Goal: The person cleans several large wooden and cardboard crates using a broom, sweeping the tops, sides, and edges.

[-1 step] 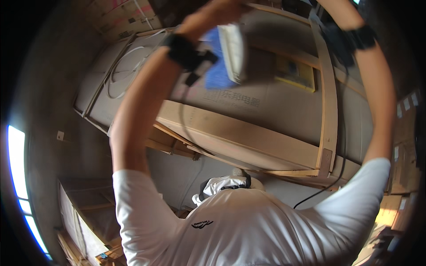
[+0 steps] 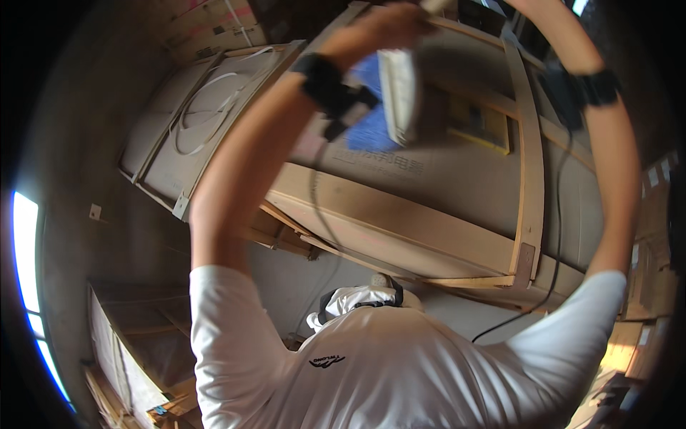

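Showing above one white object (image 2: 400,100), one blue piece (image 2: 368,132): left hand (image 2: 391,30), cannot tell grip; right hand out of view.

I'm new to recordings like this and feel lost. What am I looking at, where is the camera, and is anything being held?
No machine here: a person works with bare hands. The camera is the left of two fisheyes worn on the head, looking down, so straight edges bend. Black bands circle both wrists. The left hand is near the top, with a blue piece and a white piece below it in view; blur hides whether it grips anything. The right hand is out of view. Beneath is a large cardboard box with wooden bars.
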Demonstrator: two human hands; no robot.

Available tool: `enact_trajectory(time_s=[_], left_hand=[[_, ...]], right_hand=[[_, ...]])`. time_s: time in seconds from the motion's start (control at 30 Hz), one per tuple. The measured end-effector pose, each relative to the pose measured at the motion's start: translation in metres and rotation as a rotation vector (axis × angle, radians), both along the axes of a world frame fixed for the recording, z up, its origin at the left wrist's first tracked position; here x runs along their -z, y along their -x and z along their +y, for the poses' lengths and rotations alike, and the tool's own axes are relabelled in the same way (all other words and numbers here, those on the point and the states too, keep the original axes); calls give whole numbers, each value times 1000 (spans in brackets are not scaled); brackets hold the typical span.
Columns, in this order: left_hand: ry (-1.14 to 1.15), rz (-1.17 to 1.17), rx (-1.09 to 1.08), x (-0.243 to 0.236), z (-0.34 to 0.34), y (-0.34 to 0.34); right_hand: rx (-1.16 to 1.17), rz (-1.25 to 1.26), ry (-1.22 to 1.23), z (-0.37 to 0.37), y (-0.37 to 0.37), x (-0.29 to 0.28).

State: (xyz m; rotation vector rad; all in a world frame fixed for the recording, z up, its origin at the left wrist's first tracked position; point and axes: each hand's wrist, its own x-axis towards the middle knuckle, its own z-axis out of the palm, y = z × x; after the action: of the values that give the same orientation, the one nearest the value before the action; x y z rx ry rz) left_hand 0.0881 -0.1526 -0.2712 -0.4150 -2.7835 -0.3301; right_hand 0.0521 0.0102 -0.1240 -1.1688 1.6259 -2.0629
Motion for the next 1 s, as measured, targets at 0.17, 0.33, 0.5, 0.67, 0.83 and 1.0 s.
enact_trajectory(time_s=[0.17, 0.33, 0.5, 0.67, 0.83, 1.0], left_hand=[[-192, 71, 250, 8, 104, -26], [-285, 570, 374, 29, 122, -97], [-266, 713, 238, 17, 117, -173], [-251, 796, 128, 37, 95, -249], [-180, 875, 85, 39, 72, -293], [-110, 1015, -50, 23, 46, -327]], right_hand=[[252, -58, -41, 134, -60, 17], [601, 106, -5, 211, -136, 8], [258, 29, 176, 158, -221, 29], [-107, 123, 183, 153, -303, 66], [240, 210, 506, 156, -356, 103], [43, 232, 840, 134, -354, 112]])
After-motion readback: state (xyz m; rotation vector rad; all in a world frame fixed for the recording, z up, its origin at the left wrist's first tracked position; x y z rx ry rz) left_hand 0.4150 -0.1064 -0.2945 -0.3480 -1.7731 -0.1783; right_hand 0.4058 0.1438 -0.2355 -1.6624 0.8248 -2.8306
